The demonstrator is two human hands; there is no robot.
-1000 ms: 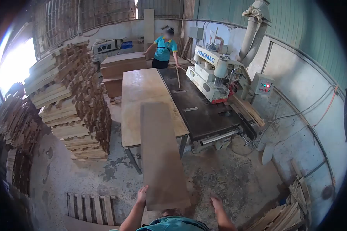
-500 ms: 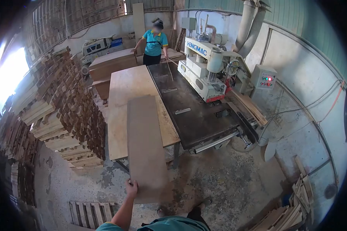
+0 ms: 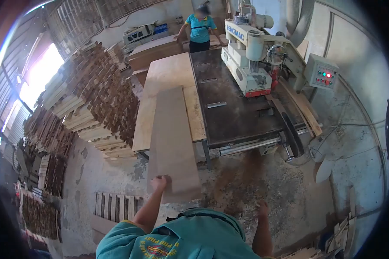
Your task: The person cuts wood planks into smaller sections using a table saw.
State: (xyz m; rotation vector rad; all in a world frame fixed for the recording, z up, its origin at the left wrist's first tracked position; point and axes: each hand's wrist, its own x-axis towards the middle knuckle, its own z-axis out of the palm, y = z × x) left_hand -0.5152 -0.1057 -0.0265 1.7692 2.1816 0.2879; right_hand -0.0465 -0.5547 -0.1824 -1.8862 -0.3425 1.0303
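Note:
A long brown wooden board point(image 3: 172, 142) lies with its far part on a pale plywood-topped table point(image 3: 143, 123), and its near end juts out over the floor. My left hand point(image 3: 160, 183) is closed on the board's left edge near that end; some of its fingers are hidden. Apart from the board, my right hand point(image 3: 262, 208) is held out low on my right side above the floor. It appears to hold nothing, but its fingers are too small and blurred to make out.
Right of the table stands a saw machine point(image 3: 246, 64) with a dark bed point(image 3: 233, 116). A co-worker point(image 3: 200, 28) stands at its far end. Stacked wood pieces point(image 3: 95, 99) rise on the left. A pallet point(image 3: 116, 206) and scrap wood point(image 3: 341, 235) lie on the floor.
The view has shifted, so the scene sits further right and higher. My right arm has come into sight. My left hand stays on the board, and the co-worker's stick no longer shows.

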